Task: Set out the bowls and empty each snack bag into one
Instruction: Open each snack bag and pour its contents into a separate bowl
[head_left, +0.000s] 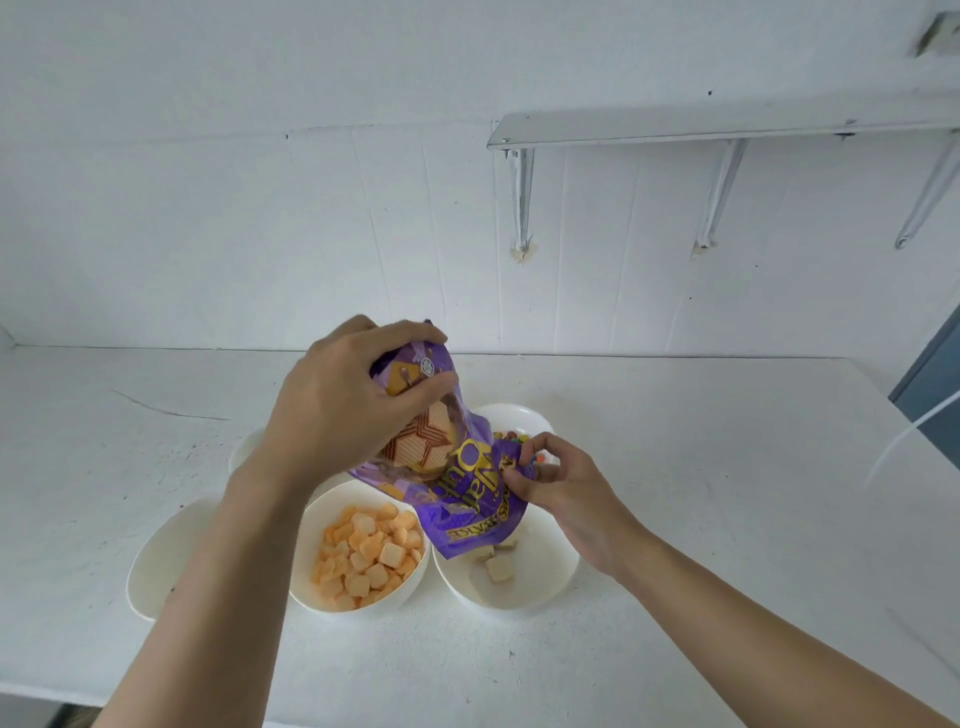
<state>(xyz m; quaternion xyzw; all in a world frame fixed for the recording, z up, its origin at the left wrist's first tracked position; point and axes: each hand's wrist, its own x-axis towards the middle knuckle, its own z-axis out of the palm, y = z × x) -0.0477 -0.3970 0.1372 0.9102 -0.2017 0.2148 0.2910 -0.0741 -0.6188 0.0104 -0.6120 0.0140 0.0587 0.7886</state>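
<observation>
Tipping the bag (467, 499), the left hand (337, 410) clamps its raised end, the right hand (556, 483) pinches its mouth; a sudden rush could scatter wafers (498, 569) past the bowl (545, 587) beneath them.

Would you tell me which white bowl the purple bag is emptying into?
The front-right bowl beneath the purple bag, holding pale cubes; the middle bowl holds orange puffs.

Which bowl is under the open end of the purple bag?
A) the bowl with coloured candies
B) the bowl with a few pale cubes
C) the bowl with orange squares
B: the open end of the purple bag hangs over the right bowl, where a few pale cubes lie.
</observation>
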